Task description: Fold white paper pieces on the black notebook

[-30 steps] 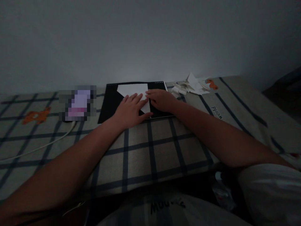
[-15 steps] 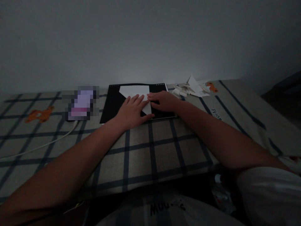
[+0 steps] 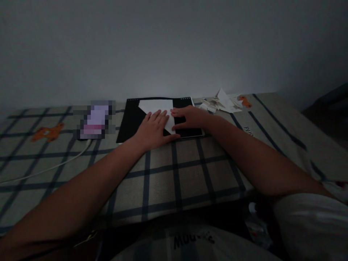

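A folded piece of white paper (image 3: pixel 156 105) lies on a black sheet or pad (image 3: pixel 127 123) that has small holes along its far edge. My left hand (image 3: pixel 152 131) rests flat on the lower part of the paper, fingers spread and thumb stretched to the right. From the right, my right hand (image 3: pixel 191 117) reaches over the black pad, its fingertips touching the paper's straight right edge. Its thumb is apart from the fingers, near the left thumb. Both hands cover parts of the paper, so its lower outline is partly hidden.
Left of the pad lies a phone (image 3: pixel 95 119), blurred out, with a white cable (image 3: pixel 67 159) running left. White paper scraps (image 3: pixel 223 101) are piled at the right. A checked cloth (image 3: pixel 163 174) covers the table, which meets a wall (image 3: pixel 163 47). A clear bottle (image 3: pixel 257 224) is below the table edge.
My right thumb has shifted slightly, toward the paper's lower right edge. My left hand stays nearly in place, and the paper looks unchanged. The view has moved a little.
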A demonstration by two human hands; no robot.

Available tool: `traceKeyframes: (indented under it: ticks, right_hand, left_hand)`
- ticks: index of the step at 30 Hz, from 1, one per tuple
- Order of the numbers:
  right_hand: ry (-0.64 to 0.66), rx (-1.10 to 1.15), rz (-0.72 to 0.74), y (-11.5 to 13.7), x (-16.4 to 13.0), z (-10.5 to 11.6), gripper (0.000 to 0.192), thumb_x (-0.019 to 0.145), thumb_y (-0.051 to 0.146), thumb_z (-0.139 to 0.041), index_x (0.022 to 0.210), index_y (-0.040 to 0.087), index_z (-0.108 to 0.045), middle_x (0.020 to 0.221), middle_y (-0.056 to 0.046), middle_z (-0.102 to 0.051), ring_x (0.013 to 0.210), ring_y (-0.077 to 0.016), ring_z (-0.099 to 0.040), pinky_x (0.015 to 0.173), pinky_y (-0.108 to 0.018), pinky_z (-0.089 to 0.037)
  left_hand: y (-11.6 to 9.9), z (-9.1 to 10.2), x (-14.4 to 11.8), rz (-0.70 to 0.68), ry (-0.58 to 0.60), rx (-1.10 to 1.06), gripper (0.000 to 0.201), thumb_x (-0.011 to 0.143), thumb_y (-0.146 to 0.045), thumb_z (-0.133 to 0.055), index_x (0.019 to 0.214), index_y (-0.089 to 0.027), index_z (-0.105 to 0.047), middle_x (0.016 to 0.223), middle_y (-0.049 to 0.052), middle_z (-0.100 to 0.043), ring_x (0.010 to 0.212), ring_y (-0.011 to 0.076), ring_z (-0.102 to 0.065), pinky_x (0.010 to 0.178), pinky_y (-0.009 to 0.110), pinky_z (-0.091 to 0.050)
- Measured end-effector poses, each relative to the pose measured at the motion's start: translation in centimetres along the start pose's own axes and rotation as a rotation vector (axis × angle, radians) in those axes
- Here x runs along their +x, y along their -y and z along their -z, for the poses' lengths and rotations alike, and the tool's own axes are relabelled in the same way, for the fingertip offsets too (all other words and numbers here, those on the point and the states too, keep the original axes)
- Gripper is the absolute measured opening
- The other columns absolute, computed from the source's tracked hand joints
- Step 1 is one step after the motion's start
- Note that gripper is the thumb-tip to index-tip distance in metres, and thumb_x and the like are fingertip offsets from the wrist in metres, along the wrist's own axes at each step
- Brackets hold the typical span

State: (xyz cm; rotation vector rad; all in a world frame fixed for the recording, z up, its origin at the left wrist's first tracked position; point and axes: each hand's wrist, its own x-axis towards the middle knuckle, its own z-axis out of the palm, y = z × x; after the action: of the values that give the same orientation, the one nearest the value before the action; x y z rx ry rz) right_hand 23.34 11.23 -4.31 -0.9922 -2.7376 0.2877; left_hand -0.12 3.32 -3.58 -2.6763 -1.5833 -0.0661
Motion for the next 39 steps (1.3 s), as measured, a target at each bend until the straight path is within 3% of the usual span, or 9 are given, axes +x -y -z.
traceKeyframes:
  ticks: [5, 9, 25, 31, 39]
  right_hand:
    - [-0.014, 0.008, 0.022, -0.3, 0.0, -0.1, 0.049, 0.109, 0.043, -0.074, 0.152, 0.020, -0.077, 0.163, -0.015, -0.072, 0.154, -0.0309, -0.066, 0.129, -0.052, -0.051]
    - [-0.029, -0.024, -0.004, 0.1, 0.1, -0.2, 0.041, 0.113, 0.036, -0.063, 0.148, 0.021, -0.079, 0.162, -0.012, -0.073, 0.152, -0.0283, -0.068, 0.128, -0.049, -0.053]
    - [0.036, -0.071, -0.037, 1.3, 0.4, 0.5, 0.044, 0.111, 0.036, -0.069, 0.149, 0.015, -0.078, 0.165, -0.018, -0.069, 0.152, -0.0333, -0.068, 0.131, -0.053, -0.050]
    - [0.001, -0.064, -0.043, 1.1, 0.5, 0.3, 0.040, 0.109, 0.038, -0.072, 0.144, 0.020, -0.082, 0.154, -0.015, -0.078, 0.141, -0.0311, -0.075, 0.124, -0.048, -0.056]
    - [0.020, -0.069, -0.031, 0.9, 0.6, 0.5, 0.044, 0.111, 0.040, -0.070, 0.150, 0.021, -0.078, 0.162, -0.014, -0.071, 0.148, -0.0326, -0.071, 0.129, -0.051, -0.052]
  left_hand:
    - [0.2, 0.1, 0.2, -0.011, 0.004, -0.001, 0.074, 0.119, -0.055, -0.037, 0.173, -0.006, -0.051, 0.186, 0.021, -0.042, 0.176, 0.0381, -0.035, 0.145, 0.062, -0.024]
    - [0.3, 0.1, 0.3, -0.018, 0.005, 0.006, 0.069, 0.118, -0.047, -0.038, 0.173, -0.006, -0.051, 0.185, 0.020, -0.043, 0.176, 0.0376, -0.036, 0.145, 0.062, -0.026]
    - [0.1, 0.1, 0.2, -0.018, -0.021, -0.003, 0.073, 0.117, -0.054, -0.042, 0.170, -0.007, -0.055, 0.183, 0.022, -0.046, 0.174, 0.0401, -0.038, 0.144, 0.064, -0.027]
    - [0.7, -0.4, 0.3, -0.037, -0.049, -0.015, 0.072, 0.116, -0.058, -0.042, 0.169, -0.012, -0.057, 0.183, 0.019, -0.048, 0.173, 0.0396, -0.040, 0.143, 0.064, -0.029]
    - [0.3, -0.1, 0.1, -0.014, -0.008, -0.029, 0.080, 0.118, -0.055, -0.039, 0.180, -0.005, -0.038, 0.188, 0.024, -0.036, 0.178, 0.0376, -0.032, 0.145, 0.061, -0.024]
